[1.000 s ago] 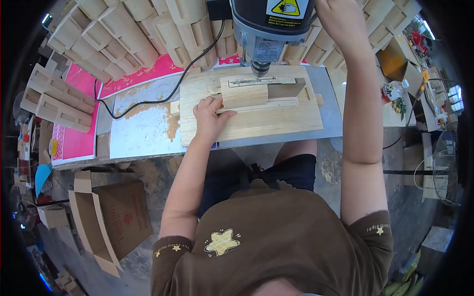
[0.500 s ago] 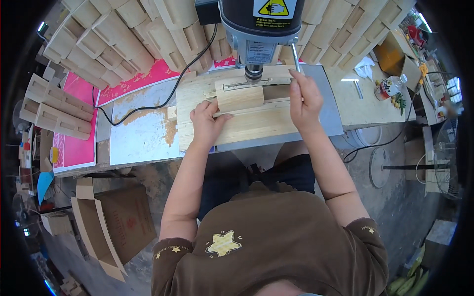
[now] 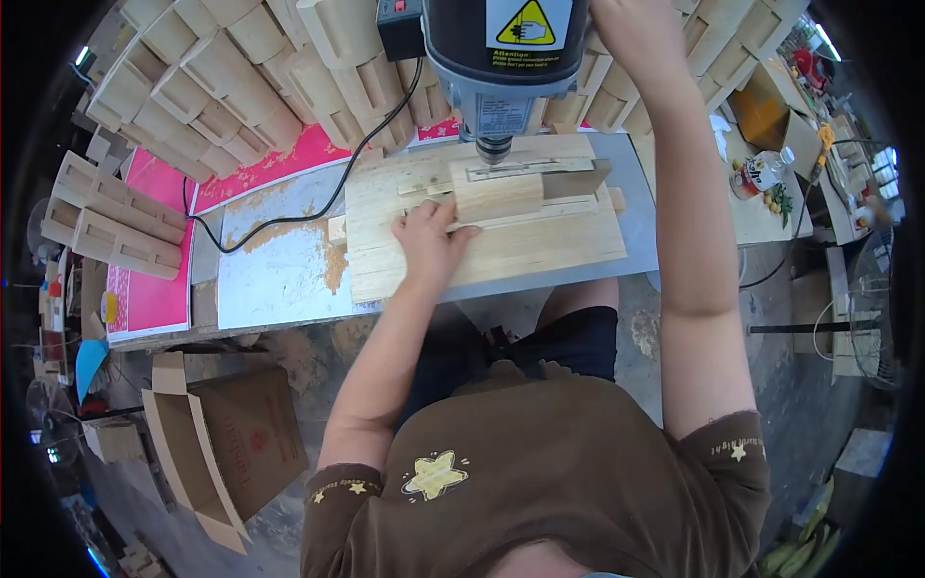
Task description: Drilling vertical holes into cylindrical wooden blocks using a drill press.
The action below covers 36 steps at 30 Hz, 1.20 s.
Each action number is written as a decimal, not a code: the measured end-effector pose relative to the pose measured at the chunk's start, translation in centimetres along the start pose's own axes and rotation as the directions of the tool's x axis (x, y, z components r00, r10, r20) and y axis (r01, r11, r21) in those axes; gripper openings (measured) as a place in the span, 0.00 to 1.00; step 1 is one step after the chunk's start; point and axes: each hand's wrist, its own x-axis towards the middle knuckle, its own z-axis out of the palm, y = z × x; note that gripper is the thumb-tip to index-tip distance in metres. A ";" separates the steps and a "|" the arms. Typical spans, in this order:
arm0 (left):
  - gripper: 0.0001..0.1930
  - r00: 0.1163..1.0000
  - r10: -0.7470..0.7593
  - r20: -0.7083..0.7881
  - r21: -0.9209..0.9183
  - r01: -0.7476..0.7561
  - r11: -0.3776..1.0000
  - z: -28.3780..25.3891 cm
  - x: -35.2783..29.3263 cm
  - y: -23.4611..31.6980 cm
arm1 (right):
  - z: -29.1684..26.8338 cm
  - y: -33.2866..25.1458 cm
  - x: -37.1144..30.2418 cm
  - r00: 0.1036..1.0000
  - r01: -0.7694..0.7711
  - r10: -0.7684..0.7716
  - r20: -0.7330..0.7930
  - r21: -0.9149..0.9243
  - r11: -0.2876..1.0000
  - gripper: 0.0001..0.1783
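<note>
My left hand [image 3: 428,243] is closed on the left end of a pale rounded wooden block [image 3: 501,196], its thumb along the near side. The block has a narrow slot on top and lies on a flat wooden board [image 3: 520,252] with raised strips. Just above the block's far side is the metal chuck [image 3: 493,149] of a drill press [image 3: 501,82]. My right hand [image 3: 638,34] is raised beside the right of the drill press head. Its fingers are mostly hidden at the top edge, so what they hold cannot be made out.
Stacks of similar slotted wooden blocks [image 3: 231,77] line the back of the bench, with a few more [image 3: 125,241] at the left. A black cable [image 3: 332,197] crosses the bench. A plastic jar [image 3: 756,173] stands at the right. An open cardboard box [image 3: 246,433] sits below left.
My right hand has risen from beside the board's right end, near the lever, to the drill press head. My left hand and the block have shifted right.
</note>
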 end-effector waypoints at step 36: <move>0.18 0.977 -0.044 0.207 -0.206 0.087 0.975 0.5 0.1 -0.8 | -0.7 -1.0 -4.5 0.976 -0.052 0.104 -0.193 0.261 0.964 0.13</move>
